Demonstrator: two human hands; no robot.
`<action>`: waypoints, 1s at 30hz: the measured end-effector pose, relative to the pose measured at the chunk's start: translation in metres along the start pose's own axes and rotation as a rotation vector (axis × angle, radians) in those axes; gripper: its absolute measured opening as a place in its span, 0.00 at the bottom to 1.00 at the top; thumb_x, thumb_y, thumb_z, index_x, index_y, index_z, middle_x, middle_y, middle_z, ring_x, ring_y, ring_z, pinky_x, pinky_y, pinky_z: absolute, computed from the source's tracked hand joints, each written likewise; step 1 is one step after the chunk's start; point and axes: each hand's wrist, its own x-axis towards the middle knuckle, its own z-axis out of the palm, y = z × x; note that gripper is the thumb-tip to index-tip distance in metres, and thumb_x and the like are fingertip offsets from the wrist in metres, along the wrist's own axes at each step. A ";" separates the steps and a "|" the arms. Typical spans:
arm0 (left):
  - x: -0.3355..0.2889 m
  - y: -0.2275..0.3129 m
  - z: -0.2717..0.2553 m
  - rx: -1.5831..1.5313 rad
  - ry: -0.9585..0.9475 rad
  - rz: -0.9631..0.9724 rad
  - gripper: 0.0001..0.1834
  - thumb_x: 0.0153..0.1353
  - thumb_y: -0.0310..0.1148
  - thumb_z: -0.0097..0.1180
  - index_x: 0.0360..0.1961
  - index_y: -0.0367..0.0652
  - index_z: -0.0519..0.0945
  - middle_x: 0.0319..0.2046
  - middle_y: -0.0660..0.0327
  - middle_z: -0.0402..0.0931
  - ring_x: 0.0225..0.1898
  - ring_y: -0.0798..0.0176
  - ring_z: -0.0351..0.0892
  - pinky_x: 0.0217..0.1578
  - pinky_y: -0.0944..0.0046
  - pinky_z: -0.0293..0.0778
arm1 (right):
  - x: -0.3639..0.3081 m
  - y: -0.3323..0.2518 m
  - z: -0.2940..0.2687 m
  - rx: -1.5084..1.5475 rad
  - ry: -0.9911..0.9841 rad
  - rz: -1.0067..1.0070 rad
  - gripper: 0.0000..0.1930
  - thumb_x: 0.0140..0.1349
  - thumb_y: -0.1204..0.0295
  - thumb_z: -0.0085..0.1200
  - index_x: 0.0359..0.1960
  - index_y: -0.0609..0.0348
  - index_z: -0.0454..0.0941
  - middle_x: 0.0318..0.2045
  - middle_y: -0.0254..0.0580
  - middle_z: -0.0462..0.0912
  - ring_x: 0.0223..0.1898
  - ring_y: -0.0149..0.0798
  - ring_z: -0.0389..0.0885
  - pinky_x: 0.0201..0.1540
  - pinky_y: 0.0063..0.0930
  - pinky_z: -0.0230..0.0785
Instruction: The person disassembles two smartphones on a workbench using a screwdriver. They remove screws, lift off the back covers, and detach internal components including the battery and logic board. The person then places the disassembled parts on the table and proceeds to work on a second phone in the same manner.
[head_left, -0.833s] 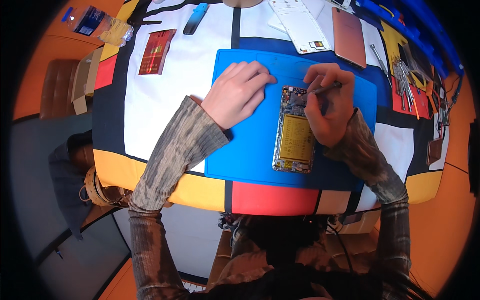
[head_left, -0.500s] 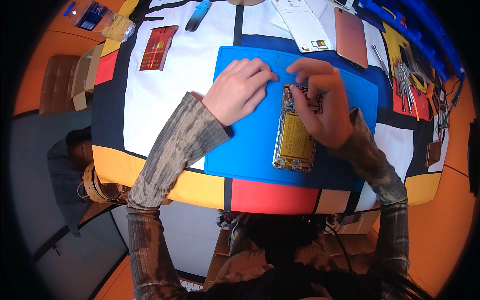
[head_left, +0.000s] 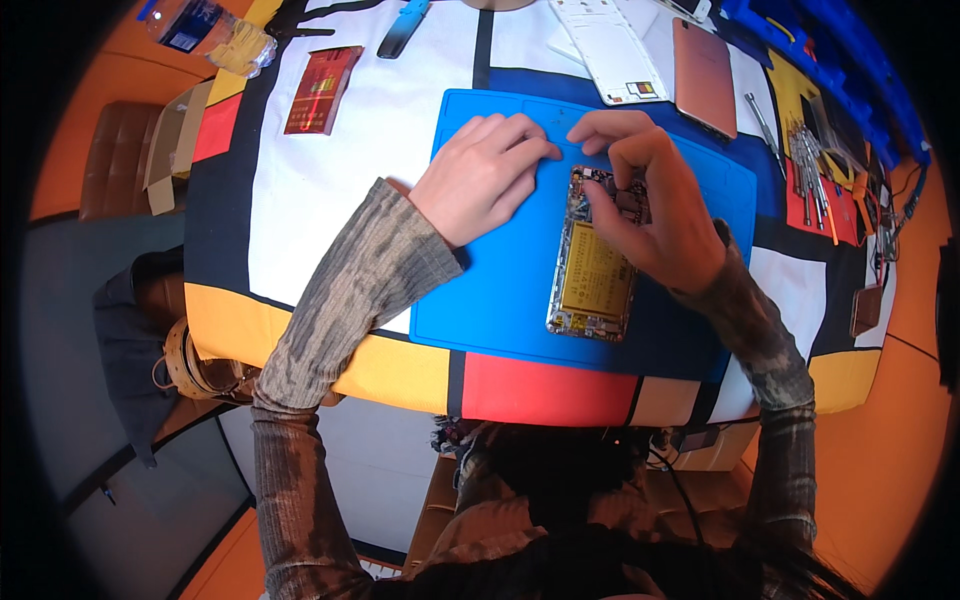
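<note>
An opened phone [head_left: 592, 270] lies on a blue work mat [head_left: 480, 300], its yellow battery and circuit boards bare. My right hand [head_left: 660, 195] hovers over the phone's upper right part, covering some of the board. Its thumb and bent forefinger are apart, with nothing visible between them, and the other fingers reach toward the left. To the left of the phone, my left hand [head_left: 485, 175] rests on the mat with its fingers curled and drawn together. The palm and most fingertips of that hand are turned away, so anything inside is hidden.
Beyond the mat lie a white phone shell [head_left: 612, 55] and a copper-coloured phone back [head_left: 703, 80]. Screwdrivers [head_left: 810, 165] sit at the right. Leftward are a red packet [head_left: 322, 90], a blue lighter [head_left: 404, 28] and a plastic bottle [head_left: 210, 38].
My right hand has shifted slightly, its outer fingers stretching a little further left above the phone. My left hand keeps nearly the same pose. The phone stays in place.
</note>
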 end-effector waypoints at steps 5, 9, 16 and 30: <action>0.000 0.000 0.000 0.005 -0.011 0.001 0.10 0.56 0.26 0.52 0.40 0.42 0.79 0.37 0.61 0.72 0.40 0.60 0.72 0.44 0.61 0.68 | 0.000 -0.002 -0.004 0.058 -0.012 0.058 0.15 0.54 0.85 0.53 0.40 0.60 0.63 0.44 0.40 0.71 0.31 0.35 0.71 0.32 0.25 0.70; -0.001 -0.001 0.000 -0.001 -0.029 -0.007 0.10 0.56 0.26 0.52 0.40 0.42 0.79 0.37 0.60 0.72 0.40 0.60 0.72 0.44 0.61 0.68 | 0.001 -0.001 -0.005 0.045 -0.023 0.053 0.14 0.55 0.84 0.52 0.40 0.60 0.63 0.43 0.41 0.71 0.30 0.35 0.73 0.31 0.26 0.72; 0.001 0.002 -0.003 0.034 0.028 0.022 0.07 0.54 0.27 0.54 0.35 0.42 0.80 0.33 0.61 0.74 0.36 0.60 0.73 0.40 0.62 0.69 | 0.001 -0.001 -0.009 0.027 -0.033 0.050 0.15 0.56 0.83 0.52 0.42 0.60 0.62 0.40 0.41 0.72 0.27 0.34 0.75 0.28 0.25 0.72; -0.016 0.081 -0.017 0.241 -0.230 0.184 0.29 0.54 0.55 0.58 0.43 0.38 0.78 0.40 0.57 0.73 0.41 0.59 0.70 0.43 0.63 0.67 | 0.003 -0.004 -0.009 0.017 -0.048 0.094 0.14 0.55 0.86 0.50 0.40 0.60 0.64 0.37 0.39 0.73 0.20 0.25 0.68 0.23 0.17 0.61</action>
